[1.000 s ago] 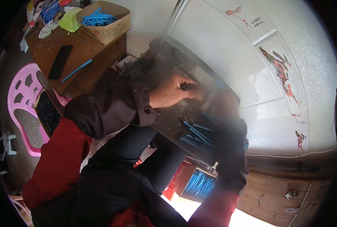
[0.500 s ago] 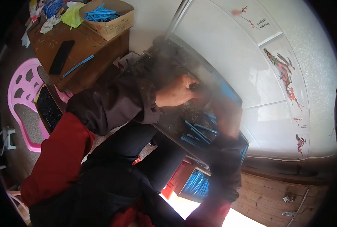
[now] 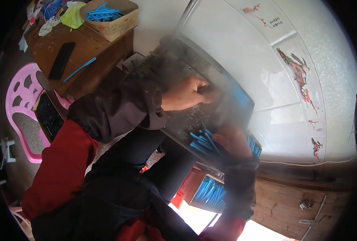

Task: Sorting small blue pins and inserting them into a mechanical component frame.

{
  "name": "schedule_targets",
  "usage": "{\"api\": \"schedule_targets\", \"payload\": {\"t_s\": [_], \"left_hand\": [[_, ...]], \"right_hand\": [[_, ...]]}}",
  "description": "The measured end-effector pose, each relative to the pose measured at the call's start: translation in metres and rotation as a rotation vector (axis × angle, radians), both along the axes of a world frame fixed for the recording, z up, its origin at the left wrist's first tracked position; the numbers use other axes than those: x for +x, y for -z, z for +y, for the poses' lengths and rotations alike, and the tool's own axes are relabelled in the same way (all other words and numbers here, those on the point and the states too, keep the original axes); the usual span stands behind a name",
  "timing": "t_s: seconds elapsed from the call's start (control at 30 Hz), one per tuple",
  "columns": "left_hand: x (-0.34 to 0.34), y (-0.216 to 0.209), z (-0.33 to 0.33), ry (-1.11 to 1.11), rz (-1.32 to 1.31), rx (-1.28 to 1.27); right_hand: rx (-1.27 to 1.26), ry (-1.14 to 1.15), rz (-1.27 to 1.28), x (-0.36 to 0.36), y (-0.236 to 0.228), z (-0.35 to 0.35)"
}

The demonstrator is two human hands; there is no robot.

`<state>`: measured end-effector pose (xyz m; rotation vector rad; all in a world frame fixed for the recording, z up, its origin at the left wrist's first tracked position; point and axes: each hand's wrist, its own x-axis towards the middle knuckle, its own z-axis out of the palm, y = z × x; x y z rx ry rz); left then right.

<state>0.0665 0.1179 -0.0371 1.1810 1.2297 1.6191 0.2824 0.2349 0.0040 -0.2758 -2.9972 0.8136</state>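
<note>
Loose blue sticks (image 3: 202,141) lie on the near right of the dark bench (image 3: 180,124), probably for easy reach. Your right hand (image 3: 235,140) is low beside them, blurred; can't tell if it grips any. Your left hand (image 3: 184,95) reaches farther in from the left, wrist level, fingers curled narrow, any contents hidden.

Nothing legible: dark characters (image 3: 274,21) on the wall (image 3: 246,52), up and right of the left hand (image 3: 188,94), and faint print (image 3: 126,21) on the box (image 3: 113,31), up and left, are too small.
</note>
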Motion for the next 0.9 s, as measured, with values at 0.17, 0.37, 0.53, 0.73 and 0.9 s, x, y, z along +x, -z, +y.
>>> {"api": "schedule_targets", "payload": {"t_s": [0.17, 0.37, 0.53, 0.73, 0.9], "left_hand": [[0.003, -0.01, -0.003, 0.011, -0.077, -0.027], [0.005, -0.007, -0.003, -0.023, 0.092, 0.057], [0.0, -0.002, -0.002, -0.033, 0.028, 0.03], [0.006, 0.011, 0.009, -0.16, 0.034, 0.105], [0.007, 0.003, 0.004, -0.114, 0.008, 0.044]], "right_hand": [[0.262, 0.196, 0.162, -0.018, 0.051, 0.077], [0.6, 0.256, 0.068, -0.039, 0.053, 0.081], [0.492, 0.279, 0.28, -0.033, 0.031, 0.039], [-0.56, 0.467, 0.44, -0.04, -0.001, -0.023], [0.001, 0.224, 0.49, -0.044, -0.005, -0.004]]}}
